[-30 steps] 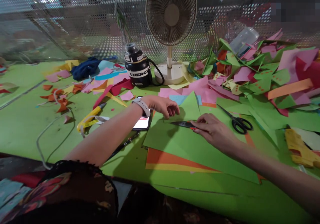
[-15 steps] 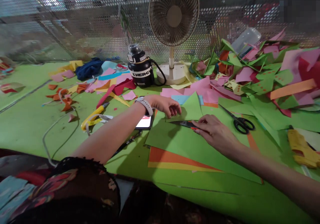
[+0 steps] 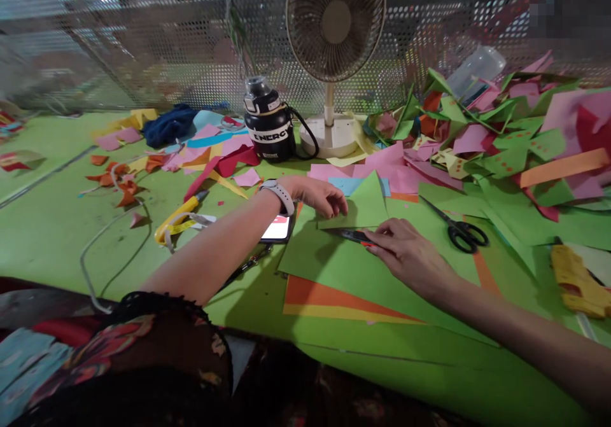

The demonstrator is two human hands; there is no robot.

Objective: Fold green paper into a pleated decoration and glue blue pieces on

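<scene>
My left hand [image 3: 324, 196], with a pale band on its wrist, has its fingers curled down on a piece of green paper [image 3: 365, 207] with a raised, pointed edge. A slim, dark, pointed tool [image 3: 344, 233] with orange on its grip is held in my right hand [image 3: 403, 249]. Its tip points left, along the near edge of that piece; its exact kind is unclear. Beneath lies a larger green sheet [image 3: 344, 274], over orange paper [image 3: 324, 296]. Black-handled scissors [image 3: 465, 235] lie right of my right hand.
A phone [image 3: 277, 228] lies partly under my left forearm, beside a yellow-handled tool [image 3: 179, 217]. Behind stand a black bottle [image 3: 270, 128] and a fan [image 3: 329, 135]. Paper scraps [image 3: 506, 147] pile up at the right, above a yellow glue gun [image 3: 575, 280].
The view has shifted slightly. Both hands keep nearly the same places on the green paper, and the dark tool still points left.
</scene>
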